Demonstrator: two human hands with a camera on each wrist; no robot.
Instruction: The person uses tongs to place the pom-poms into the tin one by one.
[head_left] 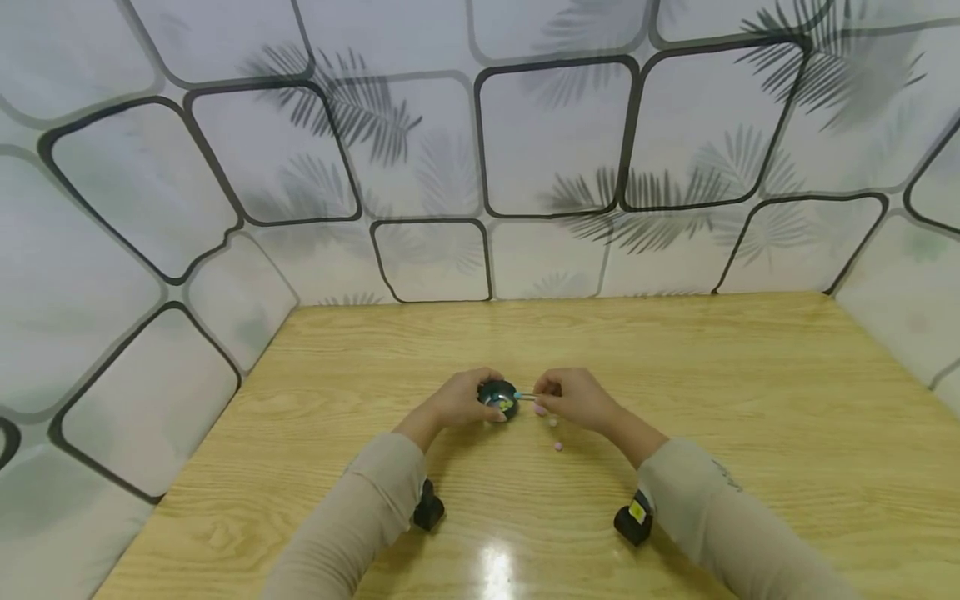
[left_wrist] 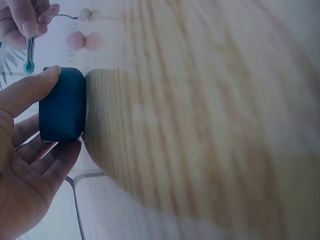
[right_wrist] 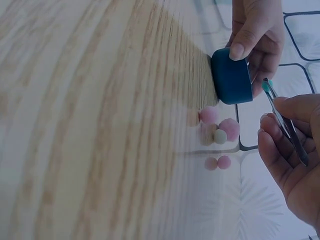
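My left hand (head_left: 459, 400) grips a small dark blue bowl (left_wrist: 62, 105) by its sides, thumb on one side and fingers on the other. Several yellow-green bits (head_left: 507, 406) lie inside the bowl in the head view. Between thumb and fingers, my right hand (head_left: 577, 402) pinches metal tweezers (right_wrist: 286, 122). A small turquoise ball (right_wrist: 267, 85) is caught in the tweezer tips, right at the bowl's rim. Beside the bowl, under the right hand, lie pink pompoms (right_wrist: 229, 129) and a whitish pompom (right_wrist: 220, 136).
The wooden table (head_left: 525, 517) spreads around both hands and reflects a light near its front. A black wrist camera (head_left: 428, 505) shows under the left sleeve, another black camera (head_left: 634, 518) under the right. Patterned cloth walls (head_left: 555, 142) enclose the table's back and sides.
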